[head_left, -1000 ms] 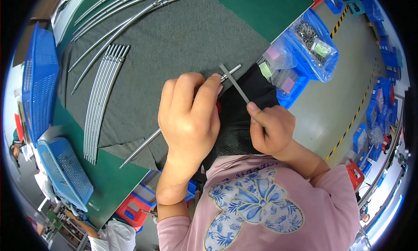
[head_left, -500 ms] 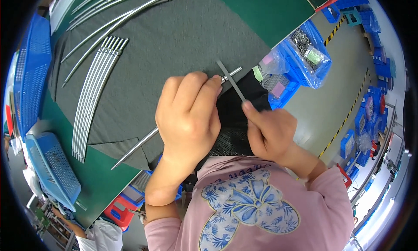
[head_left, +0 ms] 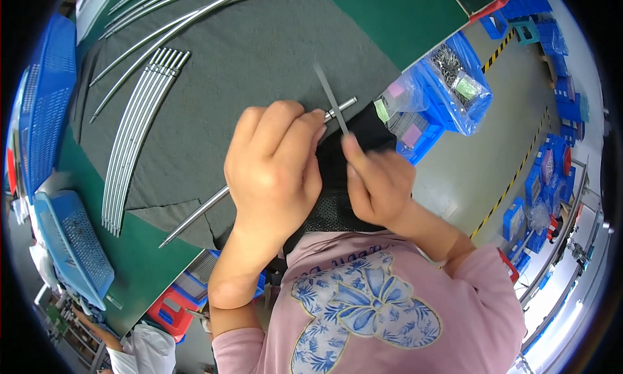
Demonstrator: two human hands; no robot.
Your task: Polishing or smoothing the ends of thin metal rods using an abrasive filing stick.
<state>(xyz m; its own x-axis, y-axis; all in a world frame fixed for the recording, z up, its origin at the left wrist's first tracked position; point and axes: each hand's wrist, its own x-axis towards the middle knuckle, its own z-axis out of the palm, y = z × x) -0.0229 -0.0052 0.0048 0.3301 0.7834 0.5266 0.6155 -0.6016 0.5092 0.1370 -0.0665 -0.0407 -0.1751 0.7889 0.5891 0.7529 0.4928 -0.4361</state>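
My left hand (head_left: 274,173) is closed around a slim silver metal rod (head_left: 196,215), which slants from lower left to upper right over the dark grey cloth. The rod's ringed upper end sticks out past my fingers. In my right hand (head_left: 384,187) is a thin flat strip that looks like a file (head_left: 329,93), pinched at its near end with the thumb along it. It crosses the rod close to the ringed end; contact is hard to tell. Several matching rods (head_left: 144,140) lie side by side on the cloth to the left.
Longer curved rods (head_left: 175,26) lie at the far left of the grey cloth (head_left: 259,59), which covers a green table (head_left: 389,17). Blue perforated baskets (head_left: 74,247) stand along the left edge. Blue bins with metal parts (head_left: 457,82) sit at the right. A co-worker's arm (head_left: 104,332) shows lower left.
My right hand has moved left and slightly away from me, carrying the file farther across the rod. The left hand keeps its hold, and the whole view has shifted a little.
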